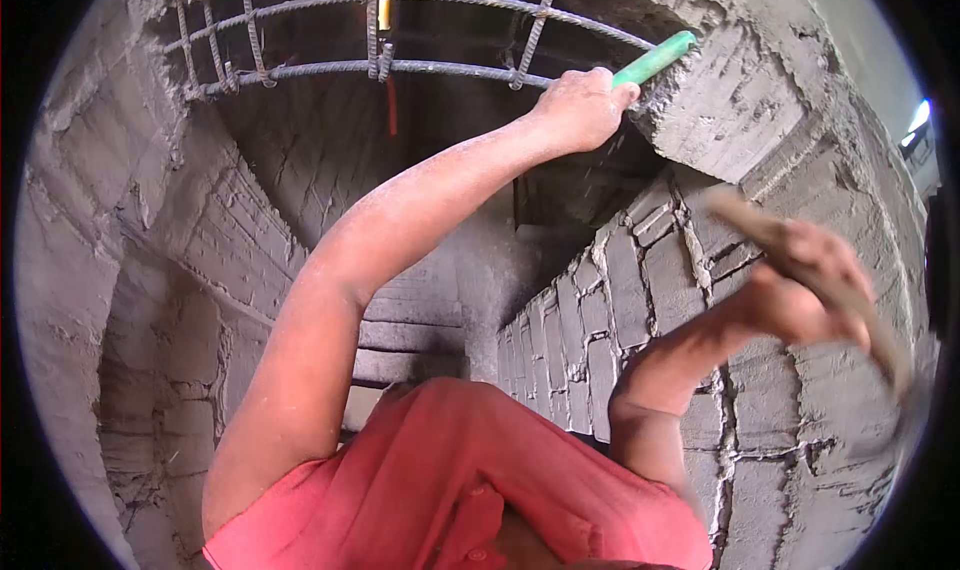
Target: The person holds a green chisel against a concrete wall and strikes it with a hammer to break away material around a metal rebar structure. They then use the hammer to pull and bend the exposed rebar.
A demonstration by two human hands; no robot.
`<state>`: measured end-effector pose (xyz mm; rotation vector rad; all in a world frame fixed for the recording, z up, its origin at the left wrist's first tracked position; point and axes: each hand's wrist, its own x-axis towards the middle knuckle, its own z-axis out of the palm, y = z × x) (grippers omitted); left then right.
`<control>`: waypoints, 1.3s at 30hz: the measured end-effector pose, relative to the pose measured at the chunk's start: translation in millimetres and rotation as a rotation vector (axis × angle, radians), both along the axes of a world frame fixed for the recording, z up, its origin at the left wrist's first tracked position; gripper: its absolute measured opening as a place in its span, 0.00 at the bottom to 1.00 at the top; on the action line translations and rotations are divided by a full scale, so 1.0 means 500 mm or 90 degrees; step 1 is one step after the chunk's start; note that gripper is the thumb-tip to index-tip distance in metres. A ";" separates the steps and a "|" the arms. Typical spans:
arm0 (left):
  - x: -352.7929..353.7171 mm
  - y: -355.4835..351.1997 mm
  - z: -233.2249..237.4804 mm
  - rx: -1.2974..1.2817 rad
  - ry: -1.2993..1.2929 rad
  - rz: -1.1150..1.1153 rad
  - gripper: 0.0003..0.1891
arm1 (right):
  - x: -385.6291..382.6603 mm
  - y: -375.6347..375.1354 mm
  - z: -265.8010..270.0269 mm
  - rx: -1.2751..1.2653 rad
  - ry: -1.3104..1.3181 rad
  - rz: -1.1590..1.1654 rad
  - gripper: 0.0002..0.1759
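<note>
Two bare hands in use, one tool each. My left hand (pixel 585 110) is closed round a bright green, cylindrical, chisel-like tool (pixel 655 60); its green end pokes out up and to the right of that fist, and I can't see the other end or whether a tip bites anything. My right hand (pixel 810 280) grips a brown wooden hammer-like handle (pixel 745 220), fingers wrapped, badly motion-blurred; a dark smear past its lower end could be the head, can't confirm. Rough grey concrete-like block (pixel 730 110) sits just right of the left hand, above the right. Two curved, ribbed steel rebars (pixel 450 68) with short cross pieces run off left from the left hand; can't tell if it touches them. Grey mortared brick wall (pixel 680 270) lies below the left hand, behind the right. My read: strike-and-chip step at the block's edge, hammer side apart from the green tool. Next move calls for a steady left grip and a strike lined up on the tool, clear of the knuckles. Main risk: a glancing hit.
</note>
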<state>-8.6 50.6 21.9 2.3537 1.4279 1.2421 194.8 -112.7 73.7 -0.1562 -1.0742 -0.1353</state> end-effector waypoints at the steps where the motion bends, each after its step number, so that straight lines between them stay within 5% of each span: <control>1: 0.002 0.004 -0.007 -0.003 -0.003 0.002 0.22 | 0.055 -0.009 0.029 0.109 0.024 0.108 0.40; 5: 0.006 0.023 -0.023 0.050 0.017 -0.002 0.21 | 0.125 0.094 -0.039 0.155 0.054 -0.005 0.46; 6: 0.006 0.030 -0.026 0.058 0.030 -0.001 0.20 | 0.021 0.204 -0.126 0.095 0.037 0.090 0.36; 7: 0.005 0.032 -0.028 0.066 0.044 0.002 0.19 | -0.034 0.207 -0.159 0.099 0.037 0.090 0.36; 9: -0.001 0.015 -0.027 0.058 0.053 -0.007 0.18 | -0.102 0.194 -0.194 -0.675 -0.055 0.251 0.24; 10: -0.008 0.017 -0.010 0.060 0.057 -0.016 0.18 | -0.102 0.156 -0.183 -0.625 0.001 0.374 0.24; 15: -0.032 0.002 0.007 -0.023 -0.011 -0.011 0.27 | 0.033 0.045 -0.086 -0.166 -0.008 0.444 0.33; 19: -0.042 -0.001 0.000 0.005 -0.016 -0.050 0.29 | 0.140 -0.046 0.042 0.263 -0.058 0.188 0.43; 20: -0.041 0.005 -0.001 0.006 -0.015 -0.050 0.29 | 0.154 -0.034 0.038 0.264 -0.058 0.187 0.43; 22: -0.040 0.018 -0.009 -0.026 -0.029 -0.042 0.29 | 0.165 0.021 -0.006 0.199 -0.043 -0.135 0.47; 23: -0.038 0.020 -0.011 -0.024 -0.027 -0.044 0.29 | 0.050 0.096 -0.049 0.183 0.074 0.178 0.47; 24: -0.039 0.023 -0.009 0.001 -0.031 -0.048 0.29 | 0.021 0.219 -0.129 0.077 -0.117 -0.044 0.40; 26: -0.038 0.025 -0.013 0.019 -0.044 -0.055 0.29 | -0.117 0.236 -0.221 -0.601 -0.053 0.363 0.22; 27: -0.036 0.021 -0.026 0.014 -0.039 -0.055 0.29 | -0.148 0.196 -0.198 -0.588 0.030 0.519 0.23; 29: -0.041 0.039 -0.018 0.036 -0.018 -0.026 0.30 | -0.134 0.163 -0.195 -0.516 0.041 0.397 0.26; 33: -0.048 0.030 -0.006 -0.018 -0.017 -0.059 0.28 | 0.011 0.067 -0.091 -0.130 -0.045 0.584 0.35; 37: -0.057 0.051 -0.043 0.020 -0.029 -0.099 0.28 | 0.091 -0.076 0.075 0.240 -0.145 0.217 0.41; 38: -0.057 0.032 -0.033 0.019 -0.035 -0.092 0.27 | 0.121 -0.053 0.070 0.245 -0.147 0.219 0.41; 39: -0.055 0.010 -0.014 -0.044 -0.038 -0.077 0.26 | 0.150 -0.021 0.045 0.250 -0.180 0.042 0.42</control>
